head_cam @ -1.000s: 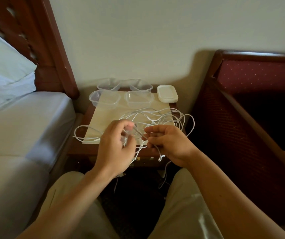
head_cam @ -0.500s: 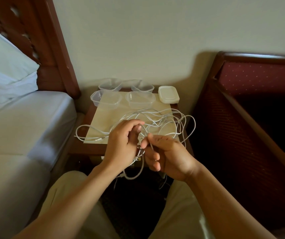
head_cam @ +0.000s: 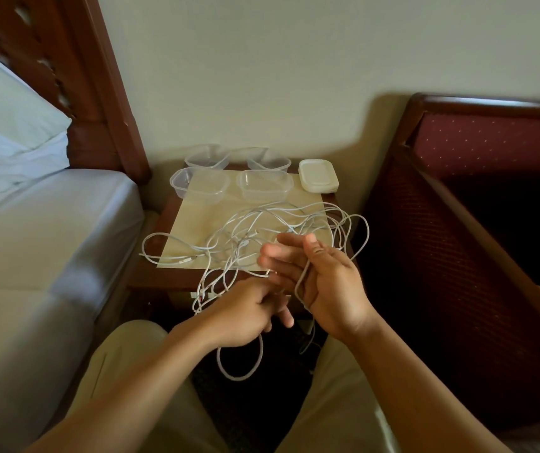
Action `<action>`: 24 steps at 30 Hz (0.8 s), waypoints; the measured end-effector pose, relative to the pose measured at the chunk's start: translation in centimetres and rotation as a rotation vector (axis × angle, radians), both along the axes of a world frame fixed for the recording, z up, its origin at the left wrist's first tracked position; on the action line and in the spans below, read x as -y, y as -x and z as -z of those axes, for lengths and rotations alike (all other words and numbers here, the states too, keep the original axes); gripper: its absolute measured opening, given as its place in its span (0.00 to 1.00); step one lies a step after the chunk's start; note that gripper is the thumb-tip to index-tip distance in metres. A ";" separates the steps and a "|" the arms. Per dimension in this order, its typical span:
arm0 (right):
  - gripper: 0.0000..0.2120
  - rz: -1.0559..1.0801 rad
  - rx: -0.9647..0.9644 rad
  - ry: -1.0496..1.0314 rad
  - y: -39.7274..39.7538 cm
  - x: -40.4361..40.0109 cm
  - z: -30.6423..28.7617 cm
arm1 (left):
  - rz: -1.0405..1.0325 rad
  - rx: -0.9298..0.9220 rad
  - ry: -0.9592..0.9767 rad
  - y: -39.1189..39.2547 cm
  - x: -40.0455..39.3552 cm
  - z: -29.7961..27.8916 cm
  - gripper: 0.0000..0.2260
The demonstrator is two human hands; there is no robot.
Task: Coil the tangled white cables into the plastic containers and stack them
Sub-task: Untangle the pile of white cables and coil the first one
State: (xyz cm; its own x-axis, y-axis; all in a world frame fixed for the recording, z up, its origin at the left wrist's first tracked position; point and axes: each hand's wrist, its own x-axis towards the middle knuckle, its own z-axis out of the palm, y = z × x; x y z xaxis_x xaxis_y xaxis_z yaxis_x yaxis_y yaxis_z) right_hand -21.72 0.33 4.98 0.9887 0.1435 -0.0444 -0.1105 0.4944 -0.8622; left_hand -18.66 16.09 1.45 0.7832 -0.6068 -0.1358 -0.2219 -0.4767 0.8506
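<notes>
A tangle of white cables [head_cam: 262, 230] lies across the small bedside table [head_cam: 151, 276] and spills over its front edge. My left hand [head_cam: 245, 312] is low in front of the table and grips a cable strand, with a loop [head_cam: 239, 364] hanging below it. My right hand [head_cam: 320, 276] is raised beside it, palm toward me, fingers spread and loosely bent, a cable loop wound round the palm. Several clear plastic containers [head_cam: 263, 186] stand at the back of the table, and a stack of white lids [head_cam: 318, 175] sits at the back right.
A cream mat [head_cam: 193, 223] covers the tabletop. A bed with a pale sheet [head_cam: 43, 230] and pillow [head_cam: 7, 119] is on the left, with a wooden headboard [head_cam: 98, 76]. A dark red upholstered chair [head_cam: 477, 204] stands close on the right. My knees are below.
My left hand dropped below the table edge, pulling a cable loop down. My right hand opened and turned palm toward me, with the cable now wrapped round it.
</notes>
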 end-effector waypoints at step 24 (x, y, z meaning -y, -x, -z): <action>0.31 -0.332 -0.295 0.440 0.1 0.8 3.1 | 0.046 0.407 -0.144 -3.7 -2.7 -1.3 0.08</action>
State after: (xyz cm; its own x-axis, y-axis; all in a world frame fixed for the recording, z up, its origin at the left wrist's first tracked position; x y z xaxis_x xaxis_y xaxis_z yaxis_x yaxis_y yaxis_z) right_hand -21.84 -0.51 1.90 0.8314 0.3473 -0.4337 -0.4619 -0.0018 -0.8869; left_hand -15.00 18.76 2.78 0.7633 -0.6394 0.0926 -0.5488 -0.5661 0.6150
